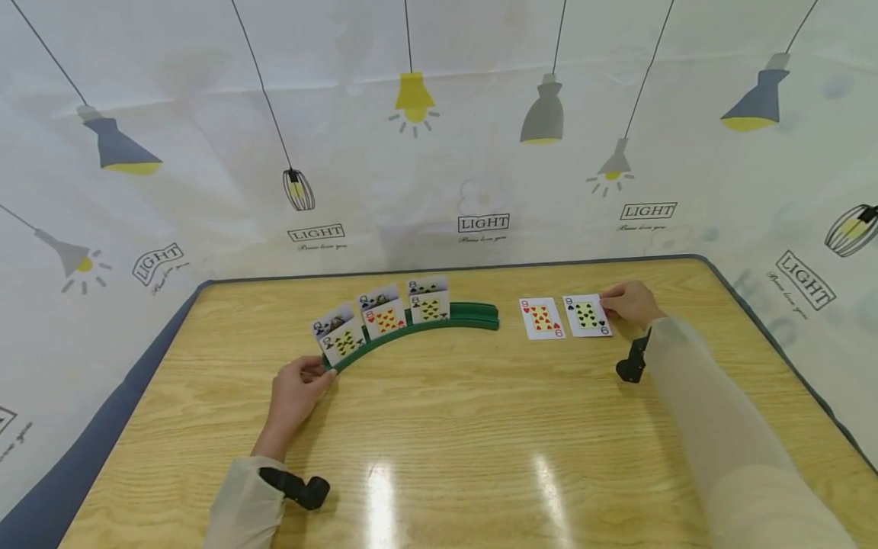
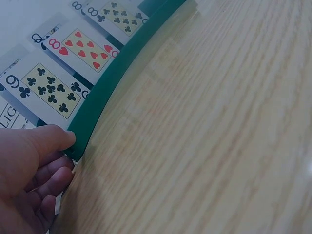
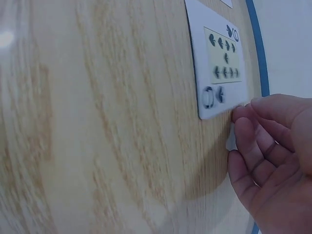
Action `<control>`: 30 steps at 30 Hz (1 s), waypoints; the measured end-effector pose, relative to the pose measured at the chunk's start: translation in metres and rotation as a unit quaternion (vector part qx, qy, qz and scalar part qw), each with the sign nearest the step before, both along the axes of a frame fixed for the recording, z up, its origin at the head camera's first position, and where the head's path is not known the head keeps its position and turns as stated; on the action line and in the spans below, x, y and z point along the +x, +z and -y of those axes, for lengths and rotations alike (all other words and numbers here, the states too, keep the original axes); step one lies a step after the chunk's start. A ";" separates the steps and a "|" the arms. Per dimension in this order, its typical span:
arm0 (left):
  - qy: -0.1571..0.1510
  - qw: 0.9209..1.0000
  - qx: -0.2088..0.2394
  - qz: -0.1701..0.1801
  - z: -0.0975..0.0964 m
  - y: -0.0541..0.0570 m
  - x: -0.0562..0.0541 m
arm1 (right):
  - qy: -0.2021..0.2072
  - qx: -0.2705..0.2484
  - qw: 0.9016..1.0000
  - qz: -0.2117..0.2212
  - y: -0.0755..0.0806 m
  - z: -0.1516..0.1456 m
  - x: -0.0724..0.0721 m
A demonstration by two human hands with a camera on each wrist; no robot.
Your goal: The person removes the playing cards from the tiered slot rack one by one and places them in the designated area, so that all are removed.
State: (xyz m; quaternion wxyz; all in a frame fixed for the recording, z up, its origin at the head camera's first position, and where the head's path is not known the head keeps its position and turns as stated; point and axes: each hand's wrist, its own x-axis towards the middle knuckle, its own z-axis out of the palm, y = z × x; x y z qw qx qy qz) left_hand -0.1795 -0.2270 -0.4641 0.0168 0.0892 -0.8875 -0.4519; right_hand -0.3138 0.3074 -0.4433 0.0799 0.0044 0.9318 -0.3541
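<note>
My left hand (image 1: pixel 293 393) grips the near left end of a curved green card holder (image 1: pixel 394 336), thumb in front and fingers behind. Playing cards stand in it in three overlapping pairs. The front cards are a nine of clubs (image 2: pixel 51 92), an eight of hearts (image 2: pixel 82 50) and an eight of clubs (image 2: pixel 115 16). Over on the right, my right hand (image 1: pixel 632 303) pinches the right edge of a black nine card (image 1: pixel 587 316) between thumb and fingertips. Left of that card lies a nine of hearts (image 1: pixel 542 319), face up on the table.
Everything is on a light wooden table (image 1: pixel 466 427) with a blue-edged border. A white sheet (image 1: pixel 439 152) printed with lamps rises behind it and along both sides. Black wrist cameras sit on the left wrist (image 1: pixel 312 492) and right wrist (image 1: pixel 629 369).
</note>
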 end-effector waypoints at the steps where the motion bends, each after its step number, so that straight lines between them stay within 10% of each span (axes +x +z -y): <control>1: 0.000 1.000 0.001 0.001 0.000 0.000 0.000 | 0.002 0.000 1.000 -0.002 0.000 0.000 0.001; 30: -0.009 1.000 -0.004 -0.009 0.001 -0.001 0.000 | 0.095 -0.067 0.992 -0.046 0.053 0.053 0.007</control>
